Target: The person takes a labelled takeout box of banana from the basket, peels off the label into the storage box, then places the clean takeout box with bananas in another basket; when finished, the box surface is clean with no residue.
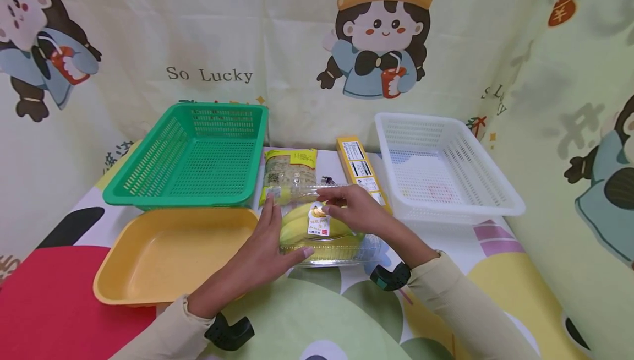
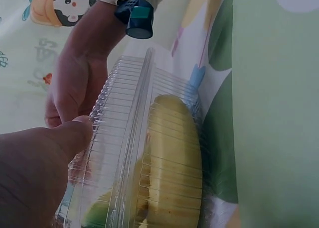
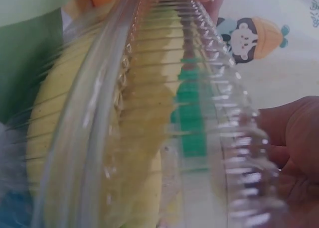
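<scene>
A clear plastic clamshell box (image 1: pixel 331 252) of yellow bananas (image 1: pixel 296 227) with a small label lies on the table between both hands. My left hand (image 1: pixel 266 247) holds its left end, fingers up the side and thumb along the front edge. In the left wrist view that thumb (image 2: pixel 45 168) presses the ribbed lid of the box (image 2: pixel 149 153). My right hand (image 1: pixel 358 209) curls over the top far edge of the lid and shows behind the box (image 2: pixel 75 83). The right wrist view looks along the box (image 3: pixel 149 113) with my right hand (image 3: pixel 294 138) at its rim.
A green basket (image 1: pixel 190 156) stands at the back left, a yellow tray (image 1: pixel 168 255) in front of it. A white basket (image 1: pixel 443 167) is at the back right. A noodle packet (image 1: pixel 289 170) and a long yellow carton (image 1: pixel 358 167) lie behind the box. Cartoon cloth walls surround the table.
</scene>
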The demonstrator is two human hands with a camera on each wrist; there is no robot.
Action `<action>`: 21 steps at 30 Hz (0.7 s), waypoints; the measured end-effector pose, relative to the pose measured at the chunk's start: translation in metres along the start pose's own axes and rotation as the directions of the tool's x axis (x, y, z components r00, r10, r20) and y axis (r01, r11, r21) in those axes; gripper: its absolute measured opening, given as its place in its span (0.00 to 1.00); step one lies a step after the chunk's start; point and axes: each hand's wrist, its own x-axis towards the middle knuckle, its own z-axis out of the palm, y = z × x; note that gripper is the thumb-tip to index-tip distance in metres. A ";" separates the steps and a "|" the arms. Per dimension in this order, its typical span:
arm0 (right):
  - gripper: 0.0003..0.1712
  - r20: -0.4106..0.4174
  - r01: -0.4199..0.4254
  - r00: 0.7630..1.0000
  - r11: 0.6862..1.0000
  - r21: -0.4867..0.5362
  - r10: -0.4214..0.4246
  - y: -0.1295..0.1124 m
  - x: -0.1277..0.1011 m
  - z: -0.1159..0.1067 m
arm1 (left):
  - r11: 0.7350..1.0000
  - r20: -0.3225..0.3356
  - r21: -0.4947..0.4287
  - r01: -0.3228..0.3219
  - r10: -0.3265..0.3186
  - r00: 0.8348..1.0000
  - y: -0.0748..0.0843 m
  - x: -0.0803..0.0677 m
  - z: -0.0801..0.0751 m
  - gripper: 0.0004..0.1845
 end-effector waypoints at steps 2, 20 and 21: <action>0.19 -0.004 -0.010 1.000 1.000 -0.020 0.010 0.000 0.002 0.001 | 1.000 -0.001 -0.005 -0.003 0.003 1.000 0.000 0.000 0.000 0.64; 0.07 -0.058 -0.077 0.996 0.993 -0.094 0.071 0.002 0.012 0.011 | 1.000 -0.016 -0.014 -0.007 0.007 1.000 -0.001 -0.002 0.002 0.65; 0.06 -0.058 -0.073 0.996 0.993 -0.096 0.067 0.001 0.012 0.010 | 1.000 -0.017 -0.014 -0.004 0.004 1.000 -0.001 -0.002 0.002 0.65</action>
